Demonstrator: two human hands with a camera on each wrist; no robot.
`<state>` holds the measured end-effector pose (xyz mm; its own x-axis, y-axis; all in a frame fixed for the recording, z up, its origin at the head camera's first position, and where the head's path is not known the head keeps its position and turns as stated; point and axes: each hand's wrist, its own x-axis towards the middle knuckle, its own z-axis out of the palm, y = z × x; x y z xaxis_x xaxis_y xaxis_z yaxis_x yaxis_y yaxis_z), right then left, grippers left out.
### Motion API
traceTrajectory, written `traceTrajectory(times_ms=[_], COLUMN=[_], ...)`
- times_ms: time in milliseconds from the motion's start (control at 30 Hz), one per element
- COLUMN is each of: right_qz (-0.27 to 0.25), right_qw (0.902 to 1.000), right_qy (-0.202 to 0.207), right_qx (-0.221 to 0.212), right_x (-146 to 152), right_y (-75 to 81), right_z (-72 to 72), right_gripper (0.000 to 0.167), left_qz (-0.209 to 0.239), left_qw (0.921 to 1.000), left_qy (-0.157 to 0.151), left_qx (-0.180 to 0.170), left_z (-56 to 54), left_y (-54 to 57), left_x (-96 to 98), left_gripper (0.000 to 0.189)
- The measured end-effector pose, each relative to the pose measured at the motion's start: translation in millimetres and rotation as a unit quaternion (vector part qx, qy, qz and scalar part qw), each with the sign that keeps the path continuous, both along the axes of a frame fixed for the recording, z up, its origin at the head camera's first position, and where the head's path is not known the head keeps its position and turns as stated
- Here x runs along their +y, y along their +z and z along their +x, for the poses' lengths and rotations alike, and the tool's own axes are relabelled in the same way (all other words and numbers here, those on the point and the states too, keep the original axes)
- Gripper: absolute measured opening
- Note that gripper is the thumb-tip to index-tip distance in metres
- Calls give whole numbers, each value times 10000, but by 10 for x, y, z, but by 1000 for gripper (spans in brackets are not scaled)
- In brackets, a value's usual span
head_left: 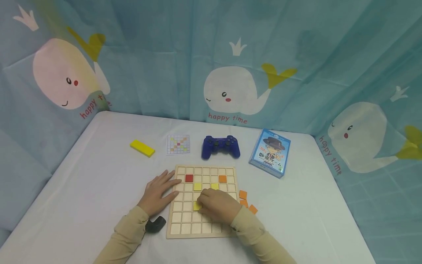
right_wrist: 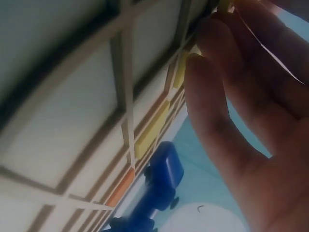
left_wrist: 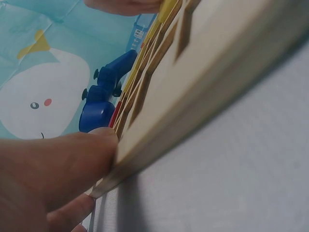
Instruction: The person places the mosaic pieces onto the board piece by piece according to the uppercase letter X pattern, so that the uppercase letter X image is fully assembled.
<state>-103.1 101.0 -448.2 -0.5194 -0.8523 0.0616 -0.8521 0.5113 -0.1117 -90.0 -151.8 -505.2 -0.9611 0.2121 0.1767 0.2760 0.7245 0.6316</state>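
A wooden grid board lies flat on the white-covered table. My left hand rests along its left edge with fingers spread; the left wrist view has the thumb against the rim. Over the board's middle, the curled fingers of my right hand pinch a yellow tile at one cell. That hand covers several cells at the lower right. In the upper rows sit a red tile, an orange tile and two yellow tiles, one left and one right.
Loose orange tiles lie right of the board. Behind it are a yellow bar, a printed grid card, a blue game controller and a blue box. A black curved object lies by the left forearm.
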Motion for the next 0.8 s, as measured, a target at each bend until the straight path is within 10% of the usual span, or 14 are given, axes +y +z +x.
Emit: traceTrajectory(times_ms=[800], right_qz=[-80], right_qw=[9997], right_qy=[98], right_qx=[225], right_x=[-32], right_y=[-37], right_z=[-19], right_gripper=[13], left_qz=[-25], left_qw=[10000], left_qy=[-12], left_qx=[37], left_z=[-3], left_y=[15], left_x=[1], left_gripper=[37])
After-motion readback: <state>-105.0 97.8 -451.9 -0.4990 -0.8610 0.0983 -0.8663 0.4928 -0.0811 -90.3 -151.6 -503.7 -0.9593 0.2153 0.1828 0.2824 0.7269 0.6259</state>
